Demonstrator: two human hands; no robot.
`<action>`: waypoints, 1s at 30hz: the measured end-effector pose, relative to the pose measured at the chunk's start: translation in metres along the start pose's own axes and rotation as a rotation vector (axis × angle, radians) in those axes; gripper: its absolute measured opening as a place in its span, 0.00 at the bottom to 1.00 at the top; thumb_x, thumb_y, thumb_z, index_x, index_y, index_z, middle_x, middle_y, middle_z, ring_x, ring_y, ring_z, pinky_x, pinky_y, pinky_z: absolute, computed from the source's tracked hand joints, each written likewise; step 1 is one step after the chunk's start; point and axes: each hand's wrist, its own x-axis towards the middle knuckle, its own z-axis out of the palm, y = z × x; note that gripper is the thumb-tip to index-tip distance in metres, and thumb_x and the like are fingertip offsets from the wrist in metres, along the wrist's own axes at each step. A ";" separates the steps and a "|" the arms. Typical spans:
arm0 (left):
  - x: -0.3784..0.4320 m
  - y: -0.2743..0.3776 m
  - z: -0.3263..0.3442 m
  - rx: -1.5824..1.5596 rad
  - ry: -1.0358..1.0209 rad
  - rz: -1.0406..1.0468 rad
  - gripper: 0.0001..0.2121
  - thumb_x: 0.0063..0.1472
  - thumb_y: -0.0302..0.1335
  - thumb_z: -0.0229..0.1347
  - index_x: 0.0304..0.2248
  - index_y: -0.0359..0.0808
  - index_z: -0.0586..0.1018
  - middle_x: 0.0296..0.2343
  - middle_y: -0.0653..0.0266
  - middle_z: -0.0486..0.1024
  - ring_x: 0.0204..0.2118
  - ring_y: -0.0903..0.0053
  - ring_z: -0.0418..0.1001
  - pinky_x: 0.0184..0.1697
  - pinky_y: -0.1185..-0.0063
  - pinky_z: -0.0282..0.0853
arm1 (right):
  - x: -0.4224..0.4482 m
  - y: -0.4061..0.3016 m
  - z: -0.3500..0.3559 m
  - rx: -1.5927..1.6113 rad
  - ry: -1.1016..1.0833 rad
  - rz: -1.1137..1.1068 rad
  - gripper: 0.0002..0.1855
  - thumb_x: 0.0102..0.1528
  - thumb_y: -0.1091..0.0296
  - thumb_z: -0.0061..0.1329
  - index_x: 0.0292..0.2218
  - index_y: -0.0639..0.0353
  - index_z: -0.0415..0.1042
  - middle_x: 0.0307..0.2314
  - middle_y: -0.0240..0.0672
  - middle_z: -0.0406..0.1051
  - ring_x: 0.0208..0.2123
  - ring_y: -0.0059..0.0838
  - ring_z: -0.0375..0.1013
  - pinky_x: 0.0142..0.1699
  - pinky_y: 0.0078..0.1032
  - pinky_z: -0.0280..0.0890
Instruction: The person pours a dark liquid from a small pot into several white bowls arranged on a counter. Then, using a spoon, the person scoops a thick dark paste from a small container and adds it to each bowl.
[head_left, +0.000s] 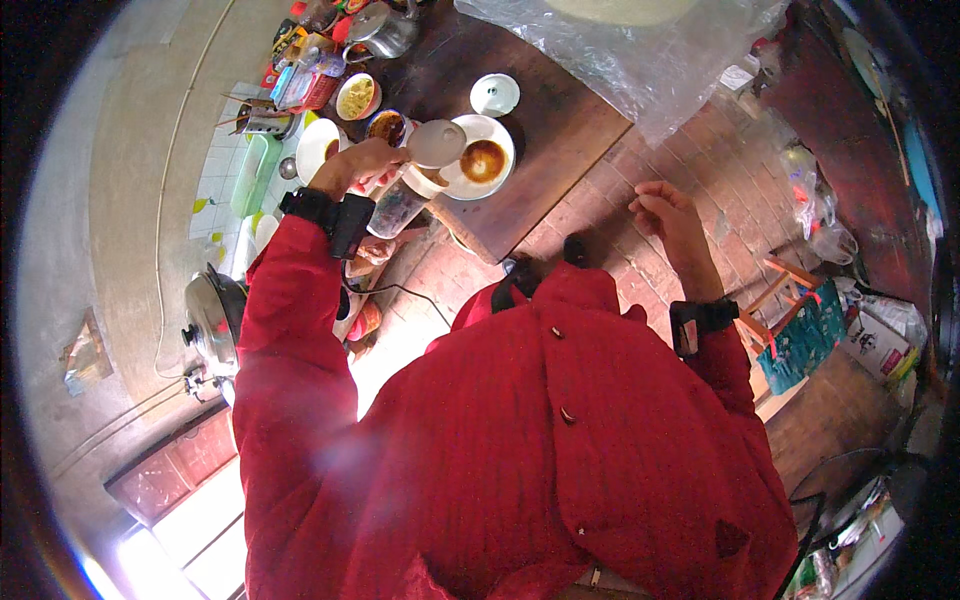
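My left hand (365, 166) grips a clear plastic jar (397, 208) with dark contents, tilted by the table's near corner. Its round translucent lid (436, 144) stands raised at my thumb. Just beyond the lid, a white enamel bowl (502, 142) has a brown liquid in the bottom. Another white bowl (311, 154) with some brown liquid is partly behind my left wrist. Between these sits a dark-rimmed bowl (387, 127) of dark reddish-brown sauce. My right hand (666, 214) hangs over the brick floor, fingers loosely curled, nothing visible in them.
On the wooden table (570, 120) are a white lid (495, 94), a bowl of chopped yellowish food (358, 97) and a metal kettle (381, 30). Clear plastic sheeting (637, 67) overhangs the far edge. A wooden-framed folding stool (799, 330) stands at right, a lidded pot (212, 322) at left.
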 end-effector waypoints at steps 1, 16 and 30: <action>-0.004 -0.005 0.001 -0.101 0.008 0.081 0.21 0.56 0.47 0.45 0.20 0.36 0.71 0.14 0.70 0.66 0.14 0.81 0.62 0.13 0.79 0.57 | -0.001 0.000 -0.001 0.003 0.004 0.006 0.09 0.52 0.64 0.46 0.34 0.56 0.70 0.24 0.27 0.70 0.23 0.15 0.66 0.28 0.14 0.61; -0.072 -0.077 0.064 -1.409 -0.140 0.194 0.17 0.62 0.40 0.39 0.22 0.39 0.71 0.13 0.70 0.64 0.09 0.89 0.54 0.07 0.91 0.41 | 0.010 -0.004 0.039 -0.067 -0.109 0.048 0.10 0.53 0.68 0.44 0.36 0.60 0.67 0.25 0.32 0.69 0.25 0.18 0.65 0.31 0.15 0.61; -0.073 -0.242 0.021 -1.785 0.647 0.341 0.16 0.63 0.40 0.42 0.26 0.35 0.68 0.17 0.65 0.66 0.17 0.78 0.64 0.25 0.79 0.67 | 0.047 -0.034 0.158 -0.351 -0.228 0.083 0.10 0.53 0.66 0.43 0.36 0.60 0.68 0.25 0.32 0.70 0.23 0.17 0.66 0.28 0.14 0.60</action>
